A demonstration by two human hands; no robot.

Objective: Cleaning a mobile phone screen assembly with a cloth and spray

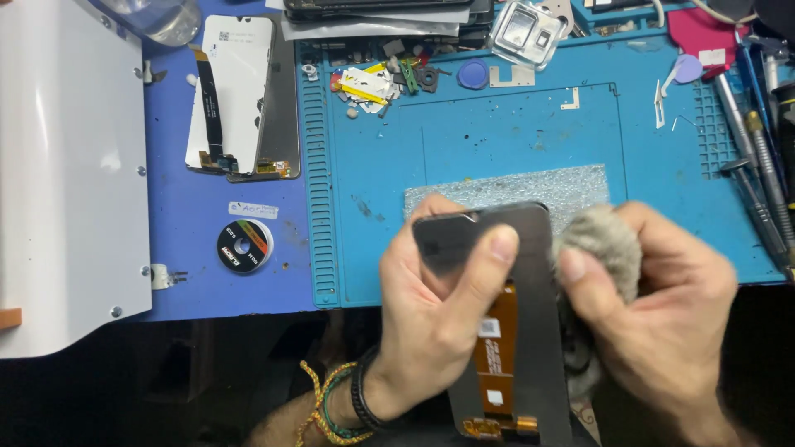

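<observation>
While my left hand grips the phone screen panel by its upper end, thumb across the back, my fingers cover the top corner and the frame cuts off its lower edge. It's held just above the blue mat near the desk's front edge. My right hand is closed on a grey cloth, pressed against the panel's right edge; most of the cloth is buried in my palm. Orange flex cable partly hidden by my left hand.
</observation>
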